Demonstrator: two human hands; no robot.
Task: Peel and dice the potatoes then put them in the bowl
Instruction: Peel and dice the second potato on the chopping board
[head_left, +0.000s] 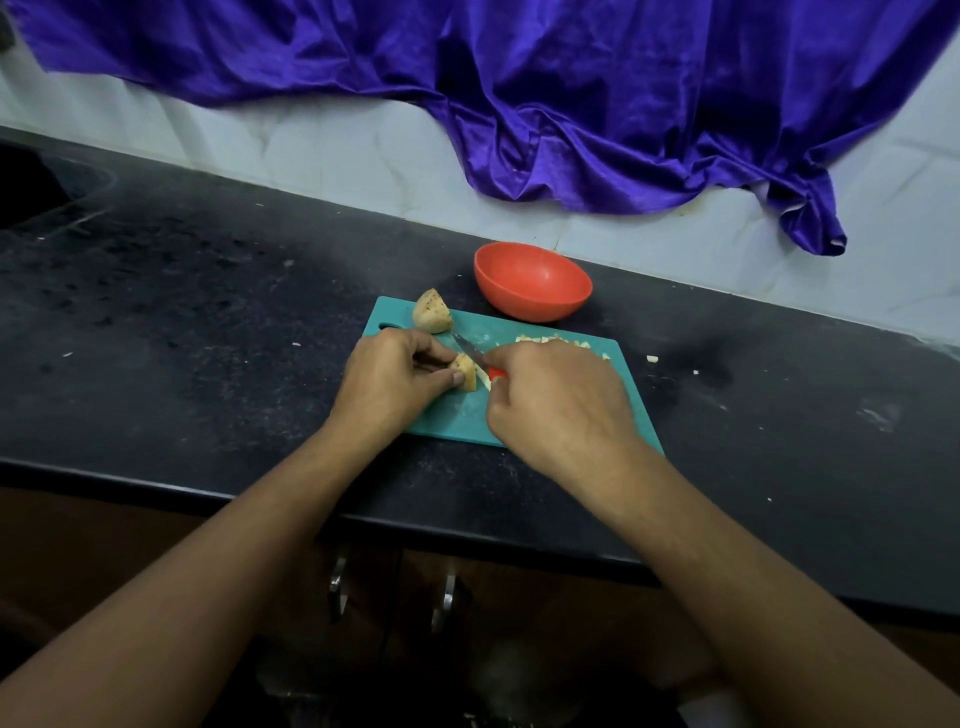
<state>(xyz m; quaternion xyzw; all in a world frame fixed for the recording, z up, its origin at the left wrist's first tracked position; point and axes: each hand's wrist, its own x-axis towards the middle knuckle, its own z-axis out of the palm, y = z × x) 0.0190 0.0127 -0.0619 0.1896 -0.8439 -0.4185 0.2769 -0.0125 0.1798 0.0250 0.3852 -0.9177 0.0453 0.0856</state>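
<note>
Cupboard handles: two metal handles sit below the bench's front edge, nearest my body.
Bench: a dark, speckled bench runs left to right, dusted with pale marks.
Cutting board: a teal board lies on the bench under both my hands.
Left hand: my left hand pinches a potato piece with fingertips and thumb, pressing it to the board.
Potato piece: the small wedge sits between my hands, skin on its rounded side, cut face toward my right hand.
Right hand: my right hand is wrapped around the red handle of a knife.
Knife: the knife points away from me and to the left, and its blade crosses just right of the wedge.
Key relation: the left hand touches the wedge and the right is just beside it, so I judge the next cut falls close to my left fingertips.
Diced potato: pale cubes are heaped at the board's far right edge.
Potato half: an unpeeled half rests at the board's far left corner.
Bowl: an orange-red bowl stands just beyond the board and looks empty.
Strays: a few pale bits lie on the bench to the right.
Backdrop: purple cloth drapes over a pale tiled wall.
</note>
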